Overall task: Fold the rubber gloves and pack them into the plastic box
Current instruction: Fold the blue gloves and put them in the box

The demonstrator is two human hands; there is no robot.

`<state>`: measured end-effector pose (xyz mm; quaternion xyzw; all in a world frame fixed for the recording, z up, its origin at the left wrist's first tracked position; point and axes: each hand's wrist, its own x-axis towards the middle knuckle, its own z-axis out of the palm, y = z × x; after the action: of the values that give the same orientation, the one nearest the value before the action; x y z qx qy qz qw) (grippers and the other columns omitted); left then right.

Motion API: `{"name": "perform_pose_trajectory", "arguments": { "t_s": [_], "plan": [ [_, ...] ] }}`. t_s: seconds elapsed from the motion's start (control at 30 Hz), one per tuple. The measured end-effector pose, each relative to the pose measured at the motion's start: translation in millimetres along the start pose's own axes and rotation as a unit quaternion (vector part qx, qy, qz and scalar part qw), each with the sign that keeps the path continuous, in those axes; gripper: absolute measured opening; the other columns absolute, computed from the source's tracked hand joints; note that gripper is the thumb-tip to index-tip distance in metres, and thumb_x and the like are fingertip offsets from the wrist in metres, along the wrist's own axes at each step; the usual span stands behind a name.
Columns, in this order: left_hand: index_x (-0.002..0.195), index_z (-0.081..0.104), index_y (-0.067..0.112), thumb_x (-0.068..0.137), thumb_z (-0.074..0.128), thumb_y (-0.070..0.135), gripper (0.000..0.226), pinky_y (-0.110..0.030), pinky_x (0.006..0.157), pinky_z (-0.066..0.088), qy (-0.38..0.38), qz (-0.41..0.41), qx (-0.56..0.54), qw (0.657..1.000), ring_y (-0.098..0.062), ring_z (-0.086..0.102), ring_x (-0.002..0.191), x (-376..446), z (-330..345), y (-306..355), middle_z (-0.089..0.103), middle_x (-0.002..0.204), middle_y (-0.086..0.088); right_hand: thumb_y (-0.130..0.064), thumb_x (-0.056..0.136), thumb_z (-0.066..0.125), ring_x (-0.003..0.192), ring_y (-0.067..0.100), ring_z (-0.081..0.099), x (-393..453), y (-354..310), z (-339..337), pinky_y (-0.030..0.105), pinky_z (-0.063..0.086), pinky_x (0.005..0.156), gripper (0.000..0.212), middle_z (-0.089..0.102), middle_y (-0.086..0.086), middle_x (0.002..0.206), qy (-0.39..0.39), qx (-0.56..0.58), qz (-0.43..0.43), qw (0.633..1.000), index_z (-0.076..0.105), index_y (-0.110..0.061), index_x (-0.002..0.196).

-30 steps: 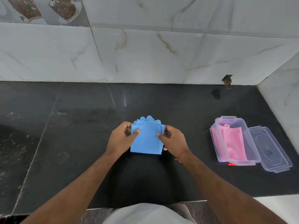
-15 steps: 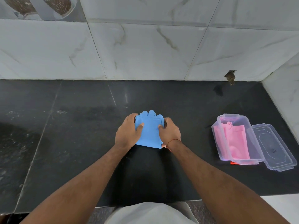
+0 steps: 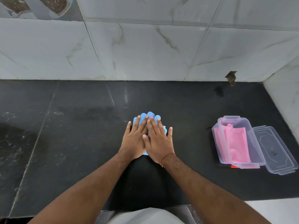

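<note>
A folded blue rubber glove [image 3: 150, 115] lies on the black counter [image 3: 80, 135], mostly hidden under my hands. Only its fingertips at the far edge and slivers at the sides show. My left hand [image 3: 135, 139] and my right hand [image 3: 159, 141] lie flat on top of it, side by side, fingers spread and palms down. To the right stands the clear plastic box [image 3: 252, 143], open, with a folded pink glove [image 3: 234, 143] inside.
The box's clear lid [image 3: 275, 151] lies flat right of the box. A tiled wall [image 3: 145, 46] runs along the back and a side wall [image 3: 288, 88] closes the right end. The counter's front edge is just below my forearms.
My hands held the folded blue glove by its side edges; they now lie flat on top of it, covering most of it. The glove has not shifted on the counter.
</note>
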<state>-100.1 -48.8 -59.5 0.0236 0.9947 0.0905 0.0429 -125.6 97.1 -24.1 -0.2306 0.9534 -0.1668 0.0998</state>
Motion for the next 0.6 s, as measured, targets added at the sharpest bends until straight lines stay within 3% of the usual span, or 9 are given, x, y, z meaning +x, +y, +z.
{"name": "perform_pose_trajectory", "arguments": {
  "t_s": [0.13, 0.27, 0.6],
  "plan": [
    [0.176, 0.012, 0.025, 0.106, 0.026, 0.051, 0.075, -0.058, 0.135, 0.021, 0.008, -0.004, -0.008, 1.0, -0.029, 0.003, 0.171, 1, 3, 1, 0.005, 0.185, 0.002, -0.055, 0.109, 0.012, 0.161, 0.01, -0.022, -2, 11, 17, 0.069, -0.002, 0.128, 0.069, -0.015, -0.017, 0.177, -0.006, -0.029, 0.012, 0.999, -0.004, -0.027, 0.17],
    [0.175, 0.013, 0.022, 0.107, 0.028, 0.048, 0.075, -0.058, 0.134, 0.024, 0.013, -0.011, -0.019, 1.0, -0.029, 0.004, 0.171, 2, 8, 0, 0.005, 0.185, 0.002, -0.056, 0.11, 0.01, 0.161, 0.007, -0.023, -2, 20, 28, 0.07, -0.007, 0.126, 0.068, -0.017, -0.018, 0.176, 0.008, -0.041, 0.014, 0.999, -0.005, -0.028, 0.17],
    [0.171, -0.009, 0.028, 0.114, 0.029, 0.032, 0.068, -0.054, 0.138, 0.009, -0.012, 0.014, -0.088, 0.996, -0.023, -0.019, 0.168, 6, 14, -14, -0.021, 0.179, 0.012, -0.055, 0.11, 0.002, 0.158, 0.003, -0.027, 2, 21, 33, 0.07, -0.014, 0.123, 0.063, -0.023, -0.024, 0.173, -0.016, -0.017, 0.03, 0.999, -0.014, -0.035, 0.167]
  ]
}}
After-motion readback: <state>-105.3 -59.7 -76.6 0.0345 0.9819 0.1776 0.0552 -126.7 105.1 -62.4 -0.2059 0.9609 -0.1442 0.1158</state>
